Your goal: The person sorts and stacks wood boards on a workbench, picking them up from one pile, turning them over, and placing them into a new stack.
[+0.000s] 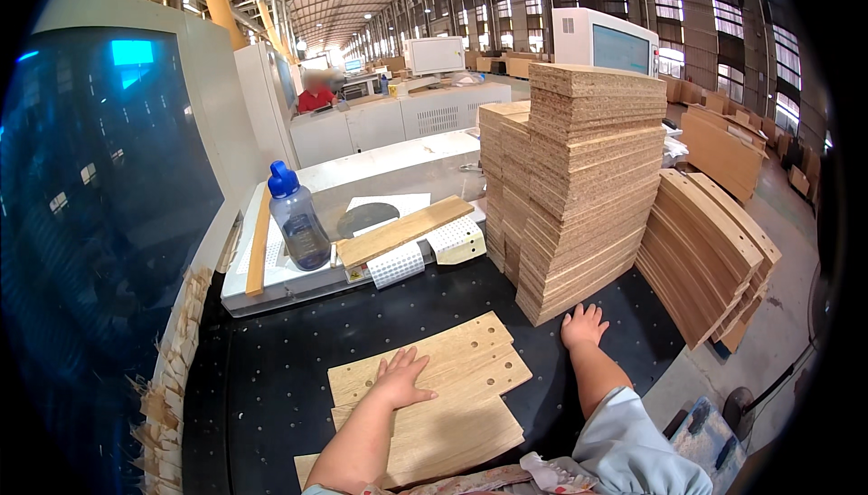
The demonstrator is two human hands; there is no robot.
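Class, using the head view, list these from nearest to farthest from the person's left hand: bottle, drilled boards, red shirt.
1. Drilled boards: right under the left hand.
2. Bottle: ahead and to the left.
3. Red shirt: far ahead, worn by a person in the background.

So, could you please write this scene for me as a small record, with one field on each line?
Left hand: fingers spread, on the wooden panels
Right hand: open, by the base of the tall board stack; contact unclear
Panels: overlapping, several with round holes
Surface: black table with small dots
Bottle: blue cap, upright, beyond the panels to the left
Right side: another board pile
Background: a person in red
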